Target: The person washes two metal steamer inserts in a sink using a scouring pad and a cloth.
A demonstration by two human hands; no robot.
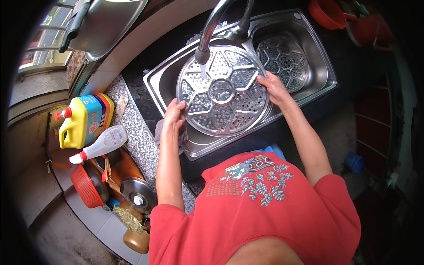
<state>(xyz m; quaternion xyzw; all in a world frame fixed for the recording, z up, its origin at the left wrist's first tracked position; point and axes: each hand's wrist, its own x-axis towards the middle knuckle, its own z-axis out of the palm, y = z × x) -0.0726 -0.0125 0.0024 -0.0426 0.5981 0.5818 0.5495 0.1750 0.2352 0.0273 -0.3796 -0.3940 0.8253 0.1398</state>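
A round, perforated metal steamer plate (222,109) is held by its rim over the left basin of a stainless steel double sink (195,150). My left hand (174,114) grips its left edge, and my right hand (274,88) grips the upper right edge with the thumb on top. Water runs from the curved faucet (212,25) onto the plate's upper left part. The plate's surface looks wet. Lying in the right basin is a second perforated steamer plate (285,63). Most of the left basin is hidden under the plate I hold.
A grey cloth (161,132) lies at the sink's left corner. On the left are a yellow detergent jug (74,124), a white squeeze bottle (107,140), a red plastic basket (85,187) and a pot lid (132,190). Red plastic dippers (328,15) sit beyond the sink's right end.
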